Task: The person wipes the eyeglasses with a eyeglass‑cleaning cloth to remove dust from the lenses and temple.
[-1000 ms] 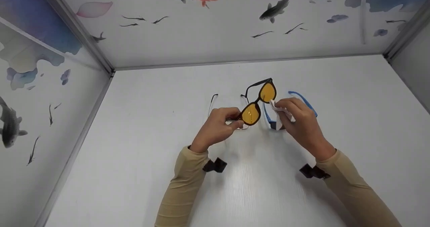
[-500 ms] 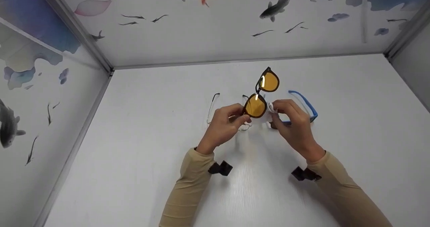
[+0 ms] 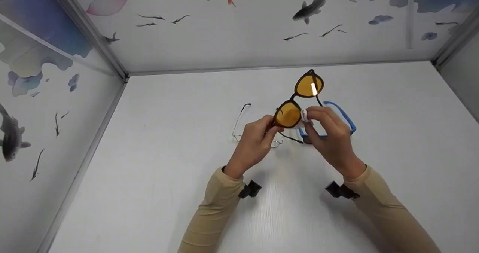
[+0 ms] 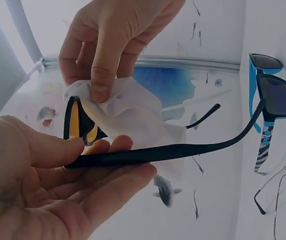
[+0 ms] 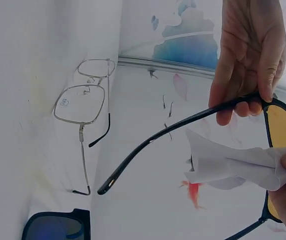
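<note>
My left hand (image 3: 252,146) pinches black-framed glasses with yellow lenses (image 3: 288,114) at one hinge corner, lifted off the table and tilted, arms unfolded. My right hand (image 3: 335,142) pinches a white cloth (image 3: 304,115) against the lens nearer the left hand. In the left wrist view the cloth (image 4: 137,115) drapes over part of the frame, with thumb and fingers bunched on it. From the right wrist, the cloth (image 5: 233,165) crosses in front of the frame near its middle, hiding part of both lenses.
Thin wire-rimmed clear glasses (image 5: 80,102) lie on the white table (image 3: 149,163), partly behind the left hand. Blue-framed dark sunglasses (image 4: 278,95) lie beside them, partly behind the right hand. Panels printed with fish (image 3: 312,8) stand at the back and left.
The yellow-lensed glasses have risen, turned and shifted right with my left hand. My right hand's cloth has gone from the farther lens to the nearer one. The other glasses stay put.
</note>
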`<move>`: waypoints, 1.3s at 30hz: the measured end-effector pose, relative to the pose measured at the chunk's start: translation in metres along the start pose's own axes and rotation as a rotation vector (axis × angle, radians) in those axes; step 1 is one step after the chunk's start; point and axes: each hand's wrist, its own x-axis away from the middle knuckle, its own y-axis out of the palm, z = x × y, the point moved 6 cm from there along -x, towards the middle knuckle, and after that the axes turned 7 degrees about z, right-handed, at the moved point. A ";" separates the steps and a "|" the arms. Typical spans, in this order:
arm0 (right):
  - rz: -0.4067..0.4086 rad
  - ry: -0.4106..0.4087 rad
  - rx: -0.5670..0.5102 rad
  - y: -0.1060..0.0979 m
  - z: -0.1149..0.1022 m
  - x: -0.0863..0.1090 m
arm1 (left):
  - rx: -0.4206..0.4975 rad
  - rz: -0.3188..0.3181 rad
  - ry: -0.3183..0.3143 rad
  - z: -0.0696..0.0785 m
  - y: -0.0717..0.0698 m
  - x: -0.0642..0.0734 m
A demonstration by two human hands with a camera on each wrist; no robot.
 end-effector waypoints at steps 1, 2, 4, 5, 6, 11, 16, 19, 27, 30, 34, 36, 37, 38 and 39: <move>-0.015 -0.008 0.008 0.000 -0.002 -0.002 | -0.037 0.027 0.004 0.001 -0.001 0.000; -0.030 -0.018 0.017 0.001 -0.003 -0.003 | -0.071 0.053 0.005 0.002 -0.002 0.000; -0.061 -0.040 0.028 0.001 -0.007 -0.006 | -0.134 0.098 0.000 0.004 -0.003 0.000; -0.077 -0.054 0.034 0.002 -0.008 -0.008 | -0.162 0.117 -0.004 0.005 -0.003 0.000; -0.094 -0.069 0.042 0.003 -0.010 -0.009 | -0.183 0.128 -0.012 0.004 -0.004 0.000; -0.187 -0.153 0.081 0.007 -0.012 -0.017 | -0.182 0.122 -0.085 -0.001 -0.007 -0.002; -0.258 -0.204 0.102 0.004 -0.008 -0.021 | 0.067 0.061 -0.261 -0.017 -0.011 -0.006; -0.271 -0.201 0.125 -0.004 -0.004 -0.018 | 0.244 0.060 -0.405 -0.030 -0.014 -0.007; -0.300 -0.177 0.128 -0.012 0.004 -0.009 | 0.458 -0.016 -0.598 -0.045 -0.010 -0.006; -0.294 -0.173 0.114 -0.009 0.004 -0.009 | 0.463 -0.055 -0.618 -0.048 -0.004 -0.005; -0.274 -0.162 0.093 -0.001 0.002 -0.006 | 0.499 -0.100 -0.650 -0.051 0.007 -0.002; -0.257 -0.152 0.089 0.004 0.002 -0.004 | 0.522 -0.113 -0.663 -0.051 0.013 -0.001; -0.246 -0.148 0.091 0.006 0.002 -0.003 | 0.534 -0.117 -0.669 -0.051 0.015 -0.001; -0.235 -0.146 0.093 0.008 0.001 -0.001 | 0.543 -0.121 -0.673 -0.051 0.017 0.000; -0.224 -0.146 0.100 0.010 0.001 0.000 | 0.554 -0.126 -0.679 -0.050 0.019 0.000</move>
